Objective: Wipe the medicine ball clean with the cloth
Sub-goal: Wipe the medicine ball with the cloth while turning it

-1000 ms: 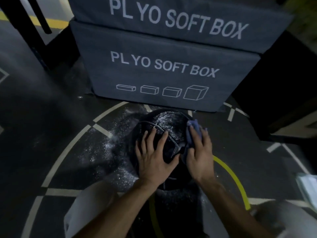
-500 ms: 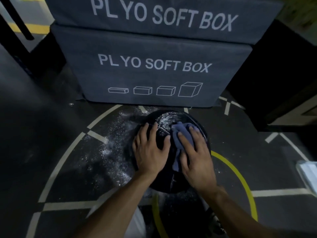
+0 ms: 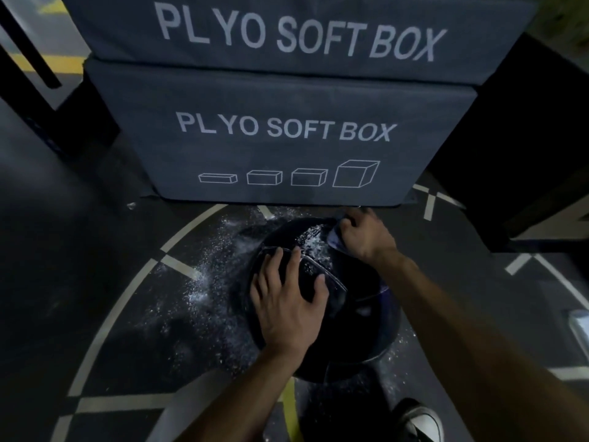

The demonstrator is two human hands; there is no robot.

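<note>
Medicine ball (image 3: pixel 360 317): black, glossy, sitting on the dark gym floor (image 3: pixel 95 250) just in front of the lower plyo box; white powder flecks on its upper far side.
Left hand (image 3: pixel 288 309): laid flat on the near-left top of the ball, fingers spread wide and straight, holding nothing.
Right hand (image 3: pixel 366 234): at the ball's far upper-right edge, fingers curled round the cloth; blurred, so the exact grip is uncertain.
Cloth (image 3: pixel 334 239): bluish, bunched under the right hand, touching the powdered patch of the ball.
Plyo soft boxes (image 3: pixel 287 132): two grey padded blocks, stacked, each lettered "PLYO SOFT BOX"; the lower one carries four box outlines.
Powder (image 3: pixel 204 291): white specks scattered on the floor left of the ball.
Floor markings (image 3: pixel 124 301): pale curved line and a yellow stripe.
Shoe (image 3: pixel 417 419): pale toe, bottom right.
</note>
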